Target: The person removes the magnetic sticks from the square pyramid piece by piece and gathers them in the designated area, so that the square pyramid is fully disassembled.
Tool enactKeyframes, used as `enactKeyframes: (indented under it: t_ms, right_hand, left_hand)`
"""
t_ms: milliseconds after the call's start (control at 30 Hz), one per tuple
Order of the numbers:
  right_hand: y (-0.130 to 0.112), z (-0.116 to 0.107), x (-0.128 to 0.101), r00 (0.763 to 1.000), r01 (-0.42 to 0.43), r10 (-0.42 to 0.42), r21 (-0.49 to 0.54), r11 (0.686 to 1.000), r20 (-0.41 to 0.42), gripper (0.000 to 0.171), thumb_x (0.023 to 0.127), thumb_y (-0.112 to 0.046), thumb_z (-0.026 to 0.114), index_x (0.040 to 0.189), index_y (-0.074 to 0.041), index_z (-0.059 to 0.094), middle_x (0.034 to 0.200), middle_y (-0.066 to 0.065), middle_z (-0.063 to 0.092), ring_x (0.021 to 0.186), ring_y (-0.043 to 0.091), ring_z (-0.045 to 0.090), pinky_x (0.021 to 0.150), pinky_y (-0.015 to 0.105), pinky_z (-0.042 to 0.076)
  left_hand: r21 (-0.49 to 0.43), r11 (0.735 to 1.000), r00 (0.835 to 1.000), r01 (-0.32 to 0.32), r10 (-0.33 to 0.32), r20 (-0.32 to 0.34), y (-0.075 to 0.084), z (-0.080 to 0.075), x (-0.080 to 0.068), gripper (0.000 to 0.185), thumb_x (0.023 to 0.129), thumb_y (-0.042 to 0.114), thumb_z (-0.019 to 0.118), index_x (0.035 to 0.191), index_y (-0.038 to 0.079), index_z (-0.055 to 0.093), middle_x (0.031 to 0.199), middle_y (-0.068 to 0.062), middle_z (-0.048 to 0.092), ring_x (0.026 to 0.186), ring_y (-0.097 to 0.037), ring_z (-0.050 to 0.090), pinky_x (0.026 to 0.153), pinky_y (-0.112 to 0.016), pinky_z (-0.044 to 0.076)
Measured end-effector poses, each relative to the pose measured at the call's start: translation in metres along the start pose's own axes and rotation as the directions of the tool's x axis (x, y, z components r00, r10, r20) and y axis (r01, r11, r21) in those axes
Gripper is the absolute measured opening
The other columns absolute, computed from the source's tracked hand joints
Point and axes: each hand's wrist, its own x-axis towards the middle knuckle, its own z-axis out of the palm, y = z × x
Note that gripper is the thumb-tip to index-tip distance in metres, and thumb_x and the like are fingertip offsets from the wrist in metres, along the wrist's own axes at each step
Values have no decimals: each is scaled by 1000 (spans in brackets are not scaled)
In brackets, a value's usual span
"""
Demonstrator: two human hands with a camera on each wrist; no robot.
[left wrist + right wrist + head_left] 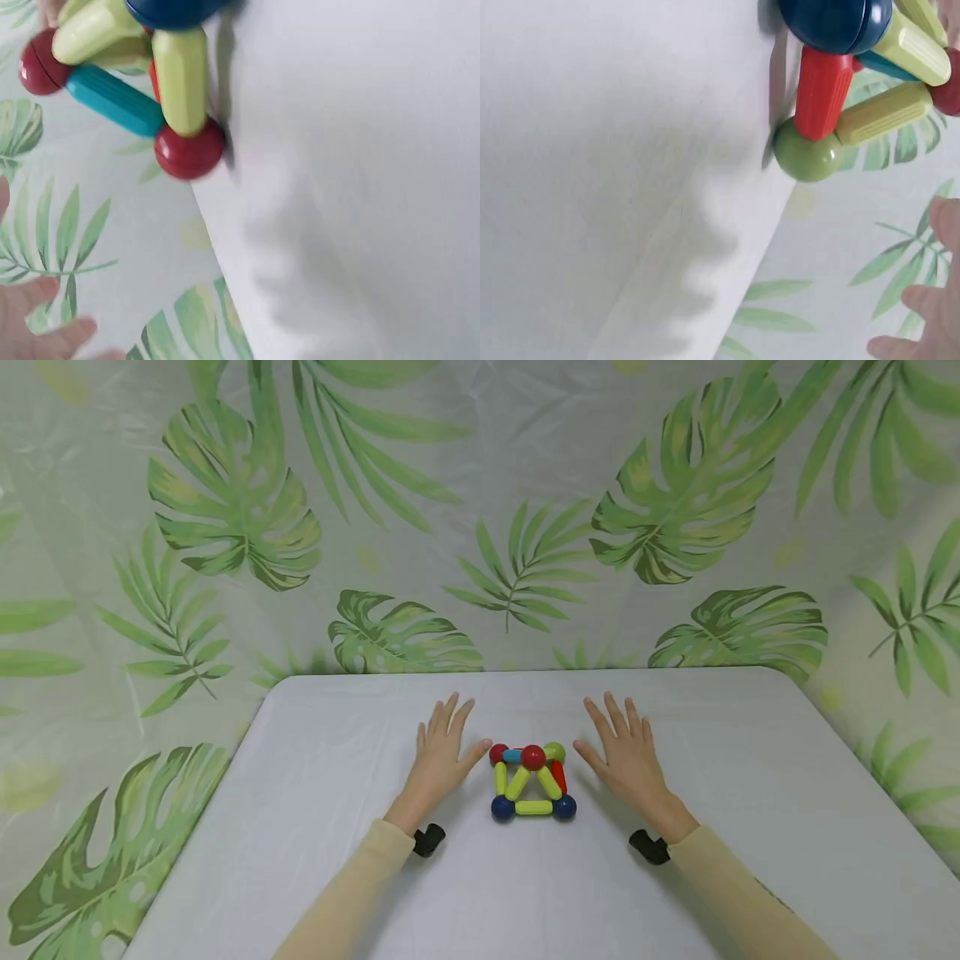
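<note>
Between the two hands a small frame of toy rods and balls [533, 807] stands on the table. Its front bottom corners are dark blue balls [502, 808], and a red ball [533, 757] tops it. Yellow-green rods, a teal rod [115, 99] and a red rod [823, 91] link the balls, with a green ball [808, 149] at the back right. My left hand [438, 762] is to its left, fingers spread, thumb close to the back-left red ball; whether they touch I cannot tell. To the right, my right hand [628, 765] has its fingers spread and holds nothing.
A white-covered table [247, 860] lies under the hands. Behind it hangs a leaf-patterned sheet [525, 468]. Black wrist devices [429, 841] sit at both wrists, near the sleeve cuffs.
</note>
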Motion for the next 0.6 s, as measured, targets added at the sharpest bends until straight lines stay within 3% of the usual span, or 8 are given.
enactKeyframes:
  t_ms: [33, 100, 200, 267, 333, 467, 600]
  right_hand:
    - [-1, 0, 0, 1000, 17, -17, 36, 999, -2, 69, 96, -41, 54, 150, -9, 27, 153, 24, 20, 139, 48, 9, 106, 66, 10]
    - [-4, 2, -2, 999, 47, -47, 132, 990, -2, 66, 96, -35, 56, 149, -7, 29, 152, 24, 23, 138, 47, 16, 106, 65, 16]
    - [-12, 5, -4, 997, 73, -73, 310, 948, -13, 58, 96, -22, 60, 145, -1, 35, 145, 25, 34, 132, 44, 32, 103, 60, 28]
    - [-19, 7, -7, 998, 64, -62, 419, 906, -17, 51, 95, -14, 61, 139, 2, 42, 138, 24, 44, 125, 40, 43, 100, 56, 36]
    - [-26, 11, -9, 999, 39, -37, 507, 861, -14, 41, 94, -10, 61, 130, 5, 49, 126, 23, 54, 114, 37, 53, 94, 51, 44]
    - [-38, 18, -14, 999, -40, 13, 595, 803, 50, 26, 92, -10, 64, 112, 4, 58, 103, 15, 65, 94, 28, 63, 81, 39, 53]
    - [-44, 24, -18, 993, -83, 19, 597, 798, 113, 21, 86, -7, 71, 102, 3, 60, 93, 9, 64, 83, 22, 63, 73, 29, 54]
  left_hand:
    - [-83, 996, 999, -30, 31, 13, 2, 2, 0, 68, 97, 46, 51, 151, 13, 26, 156, -11, 20, 143, -31, 14, 111, -56, 14]
    - [-254, 963, 995, -86, 97, 29, 7, 6, 1, 61, 97, 36, 55, 147, 9, 33, 150, -12, 33, 138, -29, 28, 110, -48, 24]
    - [-480, 869, 986, -122, 160, 40, 14, 15, 3, 50, 96, 24, 60, 140, 5, 44, 139, -13, 48, 129, -28, 43, 106, -40, 34]
    - [-559, 819, 983, -130, 182, 38, 19, 23, 4, 45, 95, 19, 61, 135, 3, 48, 133, -14, 54, 125, -29, 48, 103, -42, 38]
    - [-604, 788, 982, -120, 184, 44, 23, 30, 5, 43, 94, 18, 63, 133, 2, 51, 130, -14, 56, 122, -29, 51, 101, -43, 40]
    - [-589, 801, 984, -106, 171, 56, 28, 43, 6, 44, 90, 19, 68, 129, 5, 54, 126, -11, 58, 117, -24, 53, 96, -44, 44]
    - [-555, 824, 984, -118, 170, 44, 31, 50, 5, 42, 88, 20, 71, 125, 7, 57, 122, -8, 59, 111, -21, 55, 91, -40, 47]
